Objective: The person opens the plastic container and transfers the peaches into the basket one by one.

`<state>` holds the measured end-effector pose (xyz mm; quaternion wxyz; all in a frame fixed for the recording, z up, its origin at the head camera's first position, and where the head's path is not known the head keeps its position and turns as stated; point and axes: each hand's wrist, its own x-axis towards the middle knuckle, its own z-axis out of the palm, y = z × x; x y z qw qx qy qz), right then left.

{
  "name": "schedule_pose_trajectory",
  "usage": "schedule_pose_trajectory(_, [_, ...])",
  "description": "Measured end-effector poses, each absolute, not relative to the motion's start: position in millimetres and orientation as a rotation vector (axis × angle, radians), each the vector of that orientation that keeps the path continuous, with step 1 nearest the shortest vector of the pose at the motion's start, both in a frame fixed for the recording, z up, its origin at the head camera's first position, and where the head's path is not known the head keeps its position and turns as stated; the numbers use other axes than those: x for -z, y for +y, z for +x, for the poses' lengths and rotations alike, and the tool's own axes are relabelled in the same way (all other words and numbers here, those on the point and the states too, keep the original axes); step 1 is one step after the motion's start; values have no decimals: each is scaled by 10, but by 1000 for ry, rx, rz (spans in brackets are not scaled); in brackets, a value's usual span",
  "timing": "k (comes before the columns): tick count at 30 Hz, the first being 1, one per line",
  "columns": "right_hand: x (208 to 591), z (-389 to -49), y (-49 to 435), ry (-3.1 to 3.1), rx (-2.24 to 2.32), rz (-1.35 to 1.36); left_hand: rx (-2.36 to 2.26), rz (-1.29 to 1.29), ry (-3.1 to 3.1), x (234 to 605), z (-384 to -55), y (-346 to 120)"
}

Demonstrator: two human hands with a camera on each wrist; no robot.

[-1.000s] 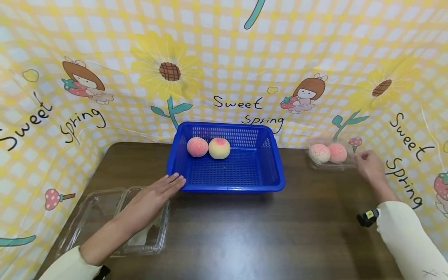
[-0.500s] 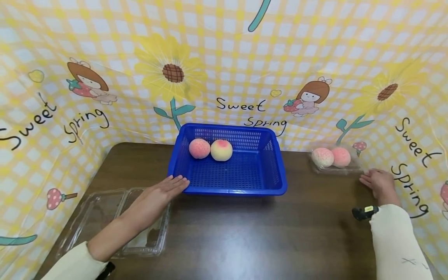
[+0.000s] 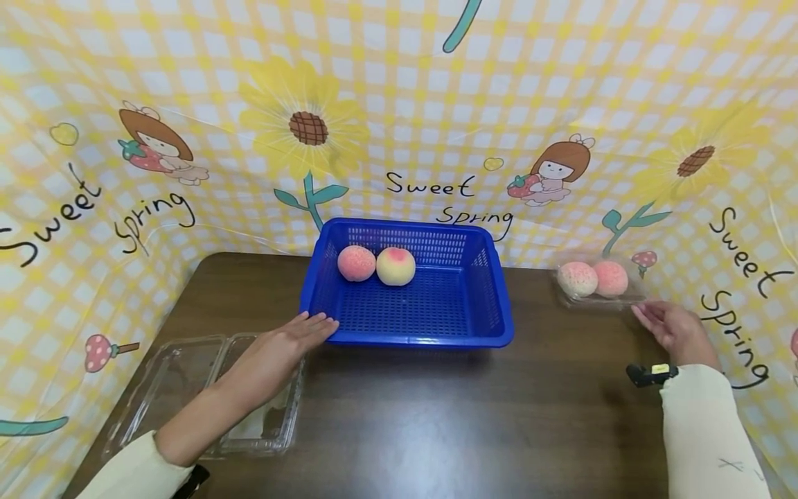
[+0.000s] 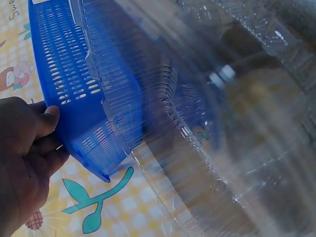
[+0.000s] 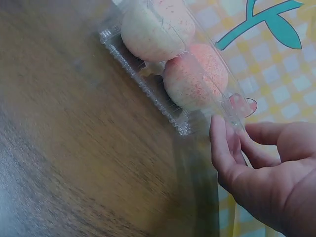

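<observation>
At the far right of the table, my right hand (image 3: 676, 331) pinches the end of a clear plastic box (image 5: 143, 84) with ridged edges, holding two round peaches (image 3: 578, 279), speckled pink over cream. My left hand (image 3: 296, 339) grips the near left corner of a blue slotted basket (image 3: 405, 340); inside, a pink peach (image 3: 357, 263) sits beside a pale yellow peach (image 3: 395, 270). An open clear container (image 3: 290, 409) lies beneath my left forearm. The table (image 3: 474, 409) is glossy dark-brown wood, walled by yellow checked cloth (image 3: 405, 104) printed with sunflowers and "Sweet Spring".

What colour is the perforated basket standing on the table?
Blue; the basket shows best in the head view.
</observation>
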<state>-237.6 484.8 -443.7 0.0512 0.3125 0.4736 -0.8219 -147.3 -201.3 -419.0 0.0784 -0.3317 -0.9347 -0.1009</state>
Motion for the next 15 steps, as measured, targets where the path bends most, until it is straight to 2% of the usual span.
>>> schedule_pose_trajectory(15, [4467, -2324, 4870, 1313, 2435, 767, 291, -988, -2801, 4204, -1466, -1992])
